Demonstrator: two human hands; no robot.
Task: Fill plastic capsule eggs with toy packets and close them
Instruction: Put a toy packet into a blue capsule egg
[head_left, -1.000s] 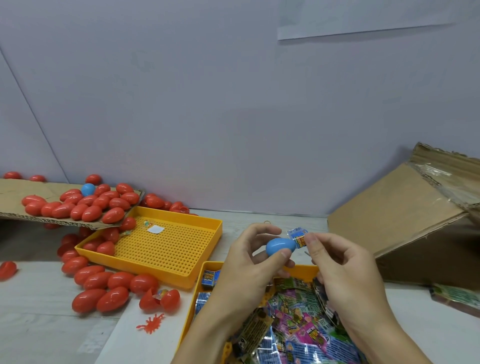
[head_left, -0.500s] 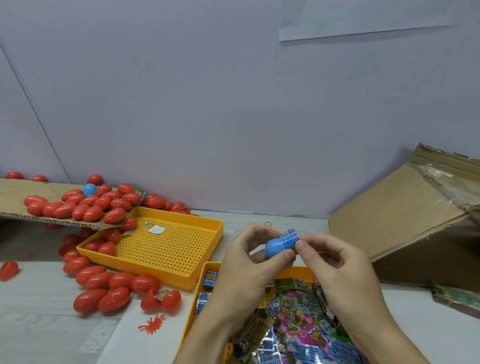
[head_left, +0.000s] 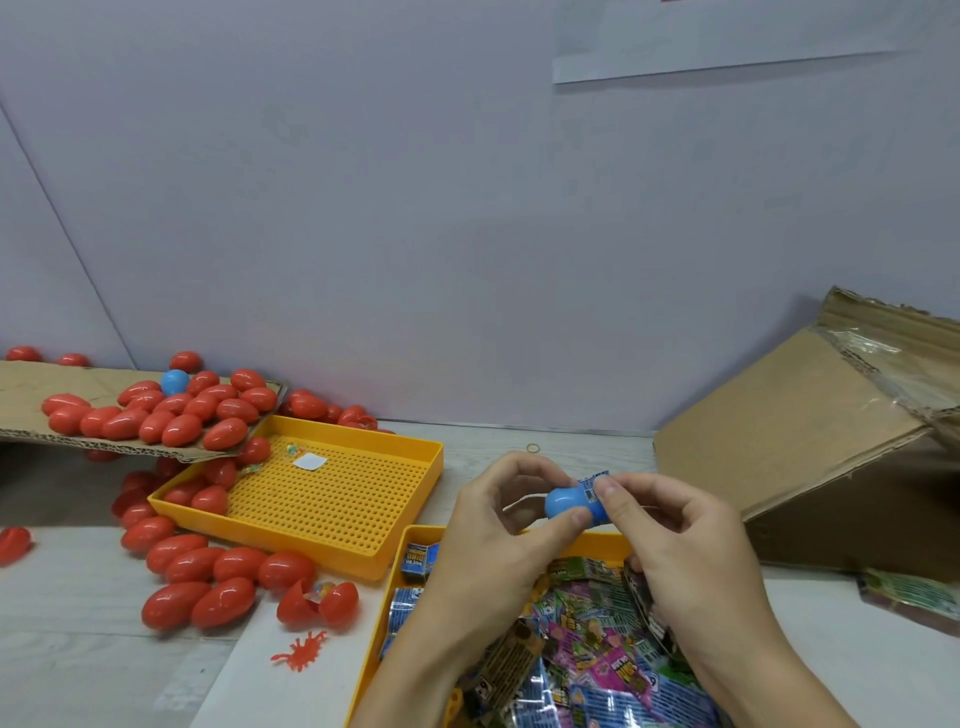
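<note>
1. At the far left a cardboard flap (head_left: 31, 410) juts over the table, loaded with closed red eggs (head_left: 176, 413) and a single blue egg (head_left: 174, 382) near its far edge.
2. More red eggs lie on the table (head_left: 78, 597) below and in front of the flap, in a near cluster (head_left: 208, 577); one opened red egg (head_left: 318, 603) lies with its two halves side by side, and a small orange toy spider (head_left: 301, 649) rests just near of it.
3. A perforated yellow tray (head_left: 322, 499) sits right of the eggs, with a few red eggs in its left corner and a white slip of paper (head_left: 309, 461) on its floor.
4. The left hand (head_left: 493, 540) has its thumb and fingers curled round a blue capsule half (head_left: 566, 503), held above a second yellow tray (head_left: 415, 535).
5. The right hand (head_left: 680, 545) pinches a blue toy packet (head_left: 592, 486) with curled fingertips, the packet sitting partly inside the capsule's open mouth.
6. The second tray, nearest the person, is heaped with toy packets (head_left: 587, 654) in blue, green and pink.
7. A small rubber band (head_left: 533, 447) lies on the table beyond the hands.
8. At the far right a tilted cardboard box (head_left: 810, 441) leans on the table.
</note>
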